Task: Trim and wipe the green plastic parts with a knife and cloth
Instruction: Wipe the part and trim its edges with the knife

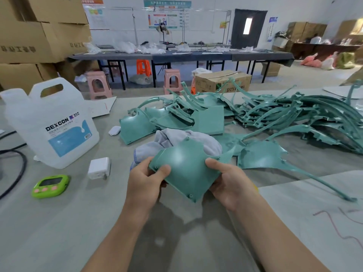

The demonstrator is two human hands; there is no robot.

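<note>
Where the grey surface (78,222) fills the lower frame, the pile of green plastic parts (284,114) sprawls at centre right, within easy reach. The DEXCON jug (55,126) stands at left, probably holding cleaner for wiping. The grey cloth (170,138) lies bunched at centre, just behind the curved green panel (186,169), which is lifted clear of the surface. The left grip (145,183) and right grip (227,183) each pinch an opposite edge, thumbs on top, apparently to tilt it for inspection. No knife is visible.

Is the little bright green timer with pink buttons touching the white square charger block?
Apart. The head view shows the bright green plastic timer lying left of the white square charger block, with bare grey table between them.
</note>
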